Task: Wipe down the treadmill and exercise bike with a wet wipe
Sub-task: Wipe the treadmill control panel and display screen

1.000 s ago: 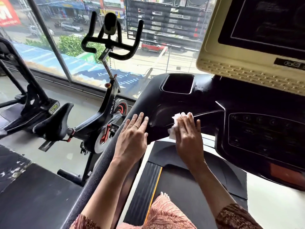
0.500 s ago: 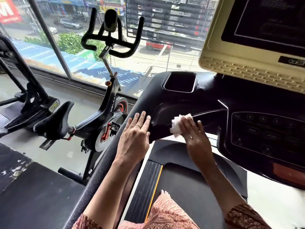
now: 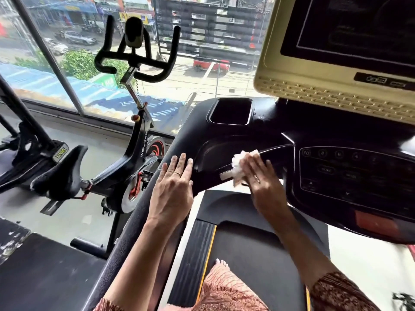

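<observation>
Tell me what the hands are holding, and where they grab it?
The right hand grips a crumpled white wet wipe by its near side, pressing it against the black plastic treadmill. The left hand lies flat on the treadmill, holding nothing.

The bike (image 3: 137,151) stands left of the treadmill (image 3: 215,140), both before the window (image 3: 202,41); the screen (image 3: 350,30) sits above the keypad (image 3: 350,171), with the tray (image 3: 230,111) to their left

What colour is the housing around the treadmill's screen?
Pale yellowish cream housing, framing a dark screen; the head view shows it, upper right.
</observation>
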`<state>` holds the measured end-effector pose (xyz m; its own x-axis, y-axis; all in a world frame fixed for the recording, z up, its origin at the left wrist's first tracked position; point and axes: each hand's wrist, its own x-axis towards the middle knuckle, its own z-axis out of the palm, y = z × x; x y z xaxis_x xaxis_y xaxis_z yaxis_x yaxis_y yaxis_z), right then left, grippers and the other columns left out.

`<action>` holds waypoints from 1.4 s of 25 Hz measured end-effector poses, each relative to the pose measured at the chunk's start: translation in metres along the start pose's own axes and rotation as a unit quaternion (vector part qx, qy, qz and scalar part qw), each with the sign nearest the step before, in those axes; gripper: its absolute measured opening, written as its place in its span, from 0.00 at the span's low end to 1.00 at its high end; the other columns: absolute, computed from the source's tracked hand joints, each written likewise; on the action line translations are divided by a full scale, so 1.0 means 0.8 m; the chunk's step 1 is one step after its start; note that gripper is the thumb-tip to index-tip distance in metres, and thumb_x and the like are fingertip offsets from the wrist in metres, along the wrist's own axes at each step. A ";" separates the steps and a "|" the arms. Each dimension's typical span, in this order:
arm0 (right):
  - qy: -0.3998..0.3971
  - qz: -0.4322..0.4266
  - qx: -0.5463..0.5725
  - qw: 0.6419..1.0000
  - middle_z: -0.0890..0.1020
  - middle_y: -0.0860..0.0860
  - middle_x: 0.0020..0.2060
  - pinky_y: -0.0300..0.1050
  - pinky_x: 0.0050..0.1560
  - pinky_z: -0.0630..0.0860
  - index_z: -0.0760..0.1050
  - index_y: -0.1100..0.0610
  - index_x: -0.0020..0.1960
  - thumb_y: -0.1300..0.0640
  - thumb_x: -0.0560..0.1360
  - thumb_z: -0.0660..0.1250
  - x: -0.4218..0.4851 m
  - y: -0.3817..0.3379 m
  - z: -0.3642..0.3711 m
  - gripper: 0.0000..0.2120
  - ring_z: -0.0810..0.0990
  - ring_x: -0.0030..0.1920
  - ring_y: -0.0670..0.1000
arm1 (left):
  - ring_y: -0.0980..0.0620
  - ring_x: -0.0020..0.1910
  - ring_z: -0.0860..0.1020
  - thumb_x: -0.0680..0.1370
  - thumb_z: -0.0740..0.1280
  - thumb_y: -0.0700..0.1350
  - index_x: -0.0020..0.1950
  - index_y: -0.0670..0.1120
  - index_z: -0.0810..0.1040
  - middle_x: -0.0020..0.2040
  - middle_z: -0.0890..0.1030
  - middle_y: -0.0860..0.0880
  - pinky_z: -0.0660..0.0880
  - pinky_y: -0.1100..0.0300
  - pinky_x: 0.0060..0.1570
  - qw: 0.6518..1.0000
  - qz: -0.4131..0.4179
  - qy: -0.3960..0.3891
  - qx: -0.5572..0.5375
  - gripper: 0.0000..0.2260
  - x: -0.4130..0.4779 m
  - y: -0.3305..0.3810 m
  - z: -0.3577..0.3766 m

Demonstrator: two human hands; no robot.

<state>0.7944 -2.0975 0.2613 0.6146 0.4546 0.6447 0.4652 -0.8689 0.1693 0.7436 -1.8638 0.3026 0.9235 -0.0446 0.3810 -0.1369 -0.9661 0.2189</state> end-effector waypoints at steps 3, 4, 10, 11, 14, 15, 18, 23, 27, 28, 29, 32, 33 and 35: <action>0.014 0.140 0.018 0.990 0.65 0.60 0.72 0.51 0.75 0.54 0.64 0.64 0.73 0.64 0.77 0.63 -0.004 0.011 -0.014 0.25 0.61 0.74 0.57 | 0.38 0.67 0.71 0.69 0.72 0.36 0.67 0.36 0.72 0.67 0.73 0.37 0.59 0.43 0.68 1.000 0.004 0.007 0.009 0.27 0.000 -0.001 0.002; 0.019 0.163 0.028 0.986 0.65 0.61 0.72 0.49 0.75 0.51 0.64 0.66 0.72 0.64 0.78 0.61 -0.002 -0.002 -0.012 0.23 0.61 0.74 0.59 | 0.38 0.67 0.71 0.69 0.72 0.36 0.67 0.36 0.73 0.67 0.73 0.37 0.60 0.43 0.67 1.000 0.006 0.009 0.012 0.27 0.000 -0.002 0.003; 0.013 0.107 0.052 0.993 0.71 0.61 0.68 0.51 0.73 0.56 0.70 0.67 0.68 0.68 0.76 0.63 0.007 -0.005 -0.003 0.20 0.64 0.72 0.58 | 0.38 0.69 0.69 0.70 0.73 0.35 0.68 0.36 0.71 0.68 0.72 0.37 0.61 0.45 0.69 1.000 0.006 0.007 0.010 0.27 -0.001 -0.002 0.003; 0.033 0.160 0.062 0.985 0.71 0.62 0.69 0.50 0.73 0.58 0.70 0.67 0.68 0.71 0.76 0.63 0.007 0.006 -0.009 0.21 0.64 0.72 0.58 | 0.38 0.69 0.69 0.70 0.73 0.35 0.68 0.36 0.71 0.68 0.72 0.37 0.61 0.45 0.69 1.000 0.004 0.007 0.009 0.27 -0.001 -0.002 0.003; 0.078 0.240 0.089 0.963 0.74 0.64 0.64 0.44 0.70 0.63 0.72 0.70 0.65 0.78 0.70 0.65 0.005 0.005 -0.026 0.24 0.72 0.67 0.60 | 0.38 0.67 0.71 0.69 0.74 0.35 0.67 0.36 0.73 0.67 0.73 0.37 0.61 0.45 0.67 1.000 0.002 0.008 0.016 0.28 0.000 0.000 0.002; 0.081 0.241 0.118 0.960 0.77 0.64 0.62 0.41 0.68 0.64 0.74 0.70 0.63 0.78 0.69 0.66 0.003 -0.009 -0.028 0.22 0.75 0.64 0.59 | 0.38 0.67 0.71 0.68 0.75 0.35 0.67 0.36 0.73 0.66 0.73 0.37 0.61 0.44 0.67 1.000 0.003 0.008 0.018 0.28 0.001 0.000 0.003; 0.081 0.361 0.304 0.878 0.83 0.57 0.50 0.29 0.56 0.73 0.79 0.68 0.57 0.69 0.73 0.69 -0.010 -0.064 -0.043 0.12 0.81 0.51 0.43 | 0.38 0.66 0.72 0.68 0.75 0.35 0.67 0.36 0.73 0.66 0.73 0.37 0.61 0.44 0.67 1.000 0.006 0.009 0.017 0.28 0.000 -0.001 0.003; 0.164 0.679 0.614 0.367 0.78 0.52 0.34 0.37 0.41 0.79 0.81 0.57 0.31 0.70 0.75 0.59 0.022 -0.039 -0.055 0.20 0.79 0.35 0.45 | 0.38 0.67 0.70 0.69 0.74 0.35 0.68 0.36 0.72 0.67 0.73 0.37 0.60 0.45 0.67 1.000 0.000 -0.001 0.016 0.27 -0.001 0.000 0.000; 0.207 0.693 0.625 0.293 0.75 0.49 0.38 0.37 0.44 0.72 0.73 0.54 0.41 0.65 0.80 0.59 0.078 -0.037 -0.059 0.12 0.74 0.39 0.43 | 0.38 0.67 0.71 0.68 0.74 0.35 0.67 0.36 0.73 0.66 0.73 0.37 0.61 0.44 0.67 1.000 0.000 0.003 0.018 0.27 0.000 0.002 0.000; 0.179 0.702 0.609 0.324 0.74 0.48 0.37 0.36 0.42 0.69 0.72 0.53 0.40 0.65 0.80 0.59 0.083 -0.049 -0.059 0.12 0.72 0.37 0.43 | 0.38 0.66 0.72 0.68 0.75 0.35 0.67 0.36 0.73 0.66 0.74 0.37 0.61 0.44 0.67 1.000 0.000 0.003 0.021 0.27 0.000 0.003 0.000; 0.145 0.704 0.598 0.355 0.74 0.48 0.35 0.35 0.40 0.67 0.71 0.53 0.39 0.65 0.80 0.59 0.087 -0.064 -0.057 0.13 0.71 0.37 0.43 | 0.37 0.66 0.72 0.68 0.74 0.35 0.66 0.36 0.74 0.66 0.74 0.37 0.61 0.43 0.66 1.000 0.002 0.005 0.024 0.27 0.000 0.003 0.000; 0.059 0.688 0.614 0.382 0.74 0.48 0.32 0.33 0.36 0.69 0.72 0.55 0.37 0.67 0.79 0.58 0.078 -0.112 -0.050 0.14 0.72 0.35 0.44 | 0.37 0.65 0.73 0.70 0.67 0.37 0.66 0.36 0.74 0.65 0.75 0.37 0.61 0.42 0.66 0.999 0.004 0.009 0.034 0.23 0.001 0.004 0.001; 0.025 0.679 0.623 0.388 0.74 0.49 0.32 0.34 0.35 0.69 0.72 0.57 0.37 0.68 0.79 0.58 0.075 -0.127 -0.049 0.15 0.71 0.35 0.45 | 0.38 0.65 0.73 0.70 0.64 0.39 0.66 0.37 0.74 0.65 0.74 0.37 0.62 0.42 0.66 0.999 0.002 0.007 0.032 0.24 0.001 0.004 0.001; -0.043 0.660 0.633 0.402 0.74 0.50 0.31 0.35 0.34 0.69 0.73 0.58 0.37 0.69 0.79 0.59 0.070 -0.147 -0.048 0.14 0.71 0.34 0.45 | 0.38 0.66 0.72 0.70 0.63 0.40 0.66 0.37 0.74 0.66 0.74 0.37 0.62 0.44 0.67 1.000 0.001 -0.001 0.030 0.25 -0.001 0.002 0.002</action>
<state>0.7495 -1.9778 0.3063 0.8524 -0.1870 -0.4883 -0.3853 0.4065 -0.8284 0.7435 -1.8658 0.3013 0.9239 -0.0466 0.3798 -0.1168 -0.9795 0.1641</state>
